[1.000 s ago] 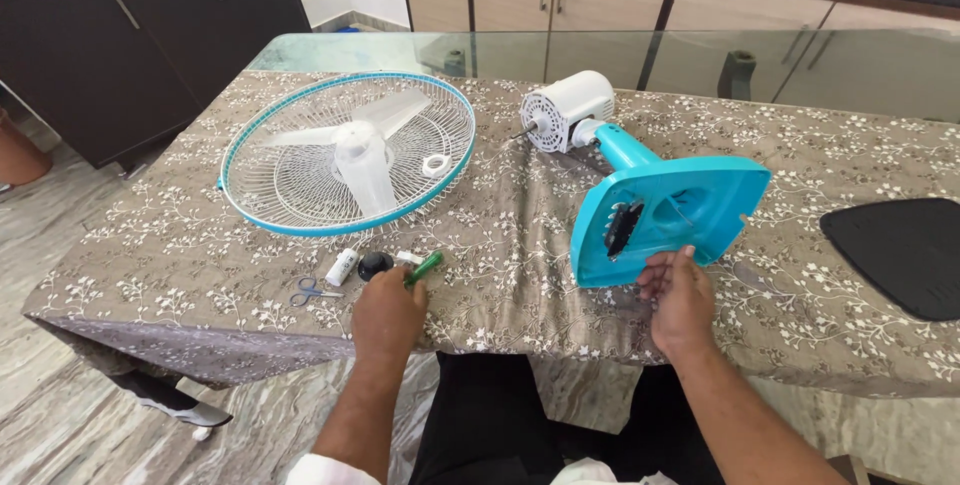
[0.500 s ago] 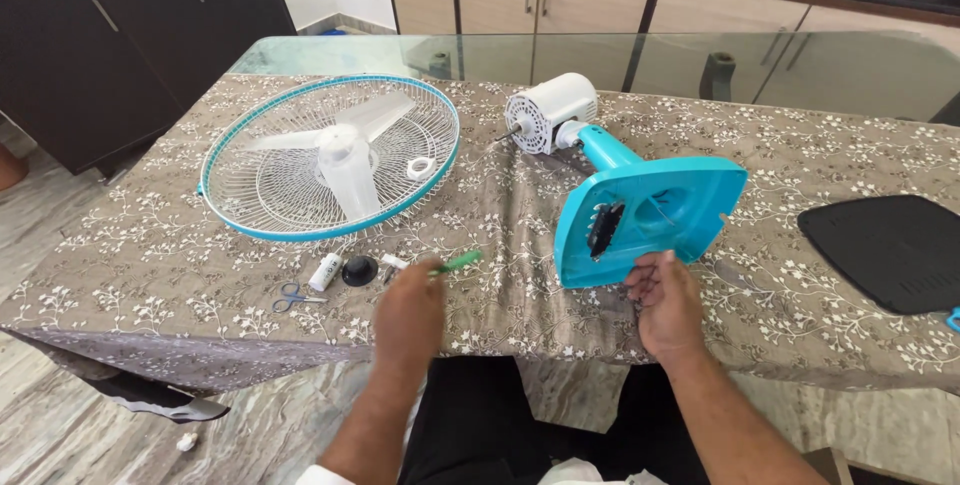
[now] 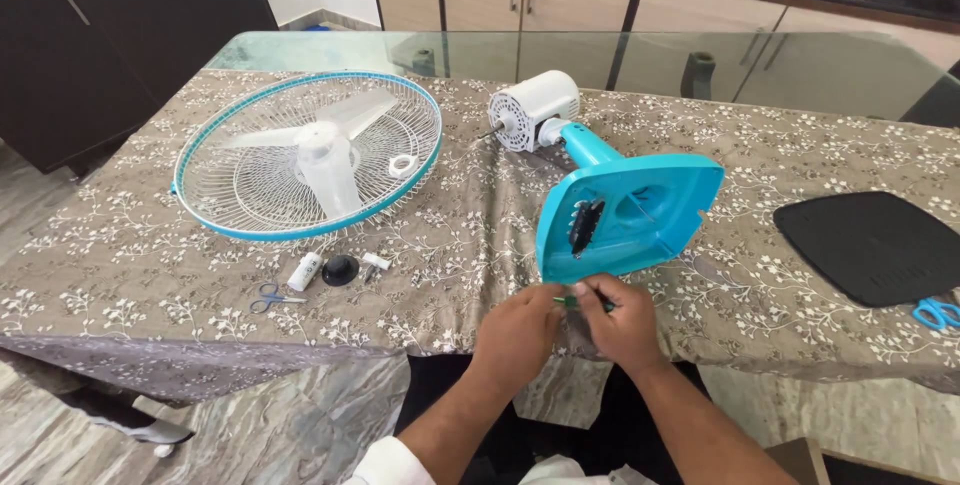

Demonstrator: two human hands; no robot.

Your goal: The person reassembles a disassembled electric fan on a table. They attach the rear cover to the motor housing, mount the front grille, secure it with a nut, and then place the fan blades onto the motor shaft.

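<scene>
Hands at table's near edge, meeting just below turquoise fan base (image 3: 640, 213), which lies tipped on its side with white motor (image 3: 530, 110) behind. Left hand (image 3: 518, 337) and right hand (image 3: 622, 325) both pinch a small green tool (image 3: 572, 299) between their fingertips. Fan grille (image 3: 305, 155), small scissors (image 3: 272, 297), black cap (image 3: 340, 269) lie to the left.

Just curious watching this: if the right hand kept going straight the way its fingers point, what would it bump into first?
The right hand points left, so it likely meets the left hand first, around the green tool both grip.
</scene>
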